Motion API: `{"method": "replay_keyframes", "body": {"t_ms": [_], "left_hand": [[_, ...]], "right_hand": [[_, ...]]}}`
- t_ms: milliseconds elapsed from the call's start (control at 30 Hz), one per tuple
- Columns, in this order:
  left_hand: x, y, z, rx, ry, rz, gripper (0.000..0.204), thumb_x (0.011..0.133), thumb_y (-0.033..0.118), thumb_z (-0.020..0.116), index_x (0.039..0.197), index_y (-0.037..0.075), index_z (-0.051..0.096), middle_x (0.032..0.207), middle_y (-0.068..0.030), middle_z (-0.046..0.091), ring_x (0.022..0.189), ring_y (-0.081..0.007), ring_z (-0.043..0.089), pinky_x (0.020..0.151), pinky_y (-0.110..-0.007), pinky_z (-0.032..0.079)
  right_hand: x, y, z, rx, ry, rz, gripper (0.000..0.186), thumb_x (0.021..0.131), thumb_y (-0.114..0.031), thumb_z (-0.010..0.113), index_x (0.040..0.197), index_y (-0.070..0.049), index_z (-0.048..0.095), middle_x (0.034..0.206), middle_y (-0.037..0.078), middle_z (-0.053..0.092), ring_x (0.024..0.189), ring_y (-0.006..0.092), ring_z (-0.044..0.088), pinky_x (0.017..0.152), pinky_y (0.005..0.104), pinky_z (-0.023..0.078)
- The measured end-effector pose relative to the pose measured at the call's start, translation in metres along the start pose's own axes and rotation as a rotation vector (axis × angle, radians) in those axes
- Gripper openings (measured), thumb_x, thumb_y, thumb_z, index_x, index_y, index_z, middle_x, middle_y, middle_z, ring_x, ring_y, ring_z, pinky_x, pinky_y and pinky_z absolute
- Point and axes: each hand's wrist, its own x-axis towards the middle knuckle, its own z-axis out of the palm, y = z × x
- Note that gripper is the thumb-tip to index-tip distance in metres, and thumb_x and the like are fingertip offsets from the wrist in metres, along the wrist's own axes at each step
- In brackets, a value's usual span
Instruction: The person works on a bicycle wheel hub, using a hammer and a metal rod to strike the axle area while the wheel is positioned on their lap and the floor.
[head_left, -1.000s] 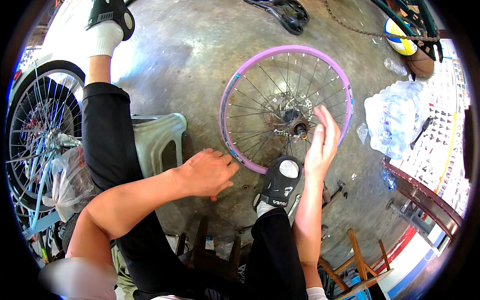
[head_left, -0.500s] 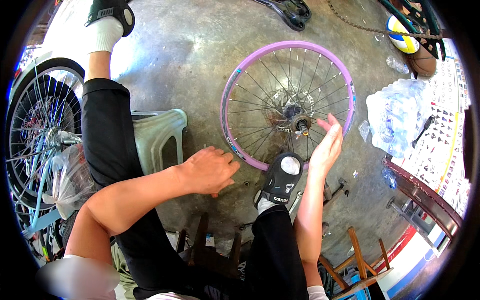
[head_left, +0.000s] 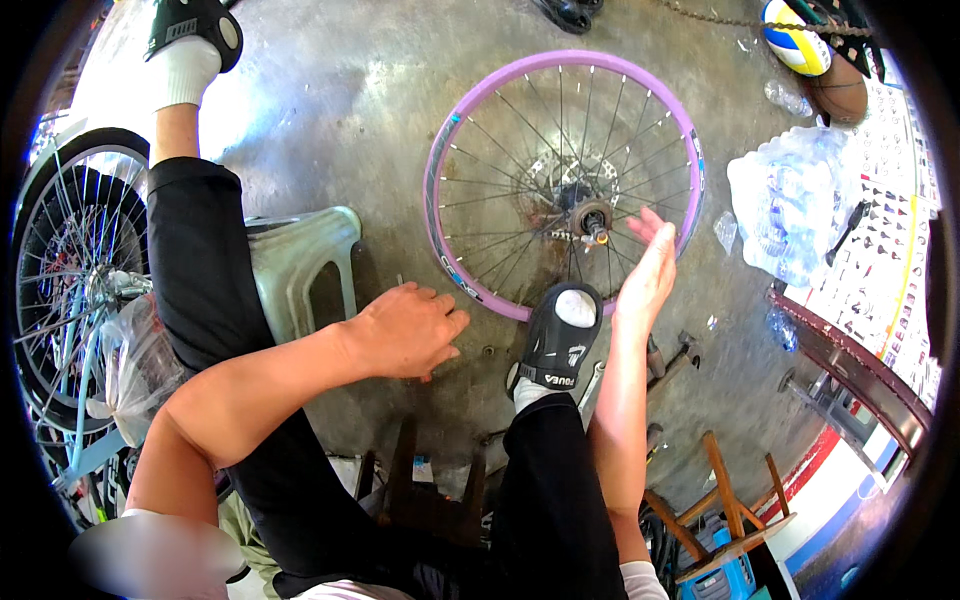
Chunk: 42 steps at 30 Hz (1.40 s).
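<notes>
A bicycle wheel (head_left: 437, 137) with a purple rim and dark spokes lies in front of me. Its hub (head_left: 592, 217) and brake disc show at the centre. My right hand (head_left: 645, 275) is over the wheel's near right rim, fingers stretched out and holding nothing. Left of the wheel's near edge hovers my left hand (head_left: 408, 332), fingers curled. A thin tip and a small reddish bit show at either side of that hand; what it grips is mostly hidden. My black sandal (head_left: 560, 345) is at the rim's near edge.
A pale green plastic stool (head_left: 310, 265) stands at left, beside a parked bicycle (head_left: 88, 280). A wrench (head_left: 592, 385) and a hammer (head_left: 675, 360) lie near my right forearm. Wrapped plastic bottles (head_left: 790, 210), a ball (head_left: 797, 40) and a wooden stool (head_left: 720, 490) are at right.
The whole view has shifted, so the wheel and stool appear slightly higher and further left. My left hand has moved slightly up and left in the picture; my right hand stays extended by the rim.
</notes>
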Motion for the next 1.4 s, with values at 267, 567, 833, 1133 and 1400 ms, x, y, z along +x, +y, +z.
{"method": "replay_keyframes", "body": {"t_ms": [267, 567, 833, 1133, 1400], "left_hand": [[0.002, 0.0, 0.001, -0.006, -0.04, 0.003, 0.047, 0.093, 0.032, 0.072, 0.129, 0.004, 0.061, 0.104, -0.0144, 0.066, 0.1, -0.0354, 0.069, 0.091, -0.05, 0.053], [0.002, -0.001, 0.002, 0.008, -0.027, 0.016, 0.046, 0.092, 0.032, 0.073, 0.127, 0.004, 0.061, 0.104, -0.0143, 0.066, 0.099, -0.0351, 0.068, 0.088, -0.048, 0.052], [0.001, -0.001, 0.003, -0.022, -0.002, 0.021, 0.044, 0.092, 0.032, 0.073, 0.124, 0.005, 0.061, 0.101, -0.014, 0.065, 0.096, -0.0355, 0.068, 0.087, -0.049, 0.052], [0.002, -0.001, 0.005, -0.025, 0.011, 0.026, 0.042, 0.092, 0.031, 0.073, 0.122, 0.005, 0.06, 0.1, -0.0139, 0.064, 0.096, -0.0359, 0.068, 0.087, -0.05, 0.052], [0.002, -0.002, 0.0, 0.01, -0.013, 0.013, 0.039, 0.092, 0.031, 0.073, 0.119, 0.004, 0.06, 0.101, -0.0144, 0.064, 0.097, -0.0363, 0.068, 0.086, -0.05, 0.053]], "right_hand": [[-0.007, -0.011, 0.007, 0.003, -0.05, 0.015, 0.062, 0.113, -0.049, 0.034, 0.129, 0.0, 0.068, 0.112, 0.017, 0.074, 0.112, 0.027, 0.067, 0.103, 0.0409, 0.047], [-0.007, -0.008, 0.003, -0.076, -0.052, -0.047, 0.059, 0.113, -0.047, 0.035, 0.13, -0.001, 0.067, 0.11, 0.014, 0.075, 0.108, 0.0263, 0.068, 0.101, 0.0391, 0.048], [0.003, -0.024, 0.003, -0.195, -0.078, -0.195, 0.054, 0.112, -0.048, 0.04, 0.134, -0.007, 0.066, 0.109, 0.009, 0.076, 0.112, 0.0246, 0.065, 0.1, 0.0387, 0.047], [0.006, -0.042, 0.011, -0.034, -0.124, -0.21, 0.052, 0.112, -0.047, 0.041, 0.131, -0.006, 0.068, 0.111, 0.01, 0.077, 0.108, 0.025, 0.067, 0.1, 0.0386, 0.047], [0.016, -0.031, 0.0, -0.196, -0.158, -0.147, 0.051, 0.11, -0.046, 0.045, 0.131, -0.006, 0.069, 0.115, 0.014, 0.076, 0.117, 0.0289, 0.065, 0.102, 0.0394, 0.046]]}}
